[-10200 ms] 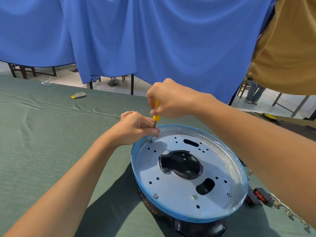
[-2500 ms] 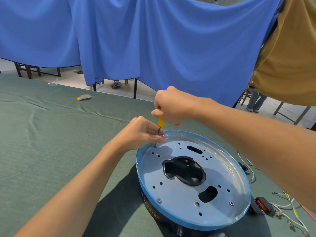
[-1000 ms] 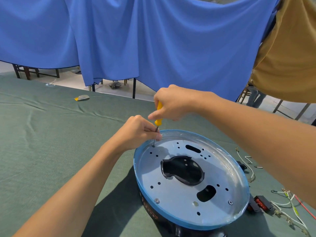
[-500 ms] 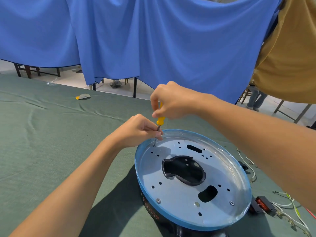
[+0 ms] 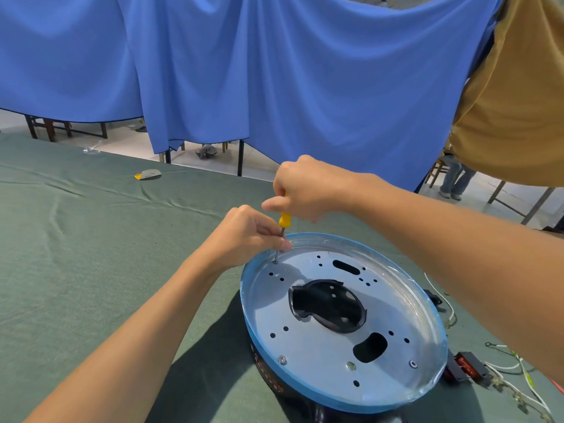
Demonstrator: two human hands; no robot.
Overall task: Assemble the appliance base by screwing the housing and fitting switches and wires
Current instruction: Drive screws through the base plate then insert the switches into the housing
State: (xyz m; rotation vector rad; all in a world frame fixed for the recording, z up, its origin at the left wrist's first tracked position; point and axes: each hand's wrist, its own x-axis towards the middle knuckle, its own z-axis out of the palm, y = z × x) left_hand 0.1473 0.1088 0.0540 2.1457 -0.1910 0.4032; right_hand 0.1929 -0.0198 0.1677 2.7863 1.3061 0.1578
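The round appliance base (image 5: 305,389) lies upside down on the green table, its silver metal plate (image 5: 320,340) ringed by a blue rim. My right hand (image 5: 302,187) is closed around the yellow handle of a small screwdriver (image 5: 284,221) held upright. Its tip rests on a screw (image 5: 275,261) at the plate's far left edge. My left hand (image 5: 247,236) pinches the metal shaft just above the screw. Other screws sit along the plate's near edge.
A red and black switch (image 5: 465,366) with white wires (image 5: 515,389) lies on the table right of the base. More wire (image 5: 448,306) lies behind it. A small grey and yellow object (image 5: 148,174) rests far left. Blue curtains hang behind the table.
My right hand has shifted its grip on the screwdriver handle as it turns; the tool stays on the same screw and my left hand keeps steadying the shaft.
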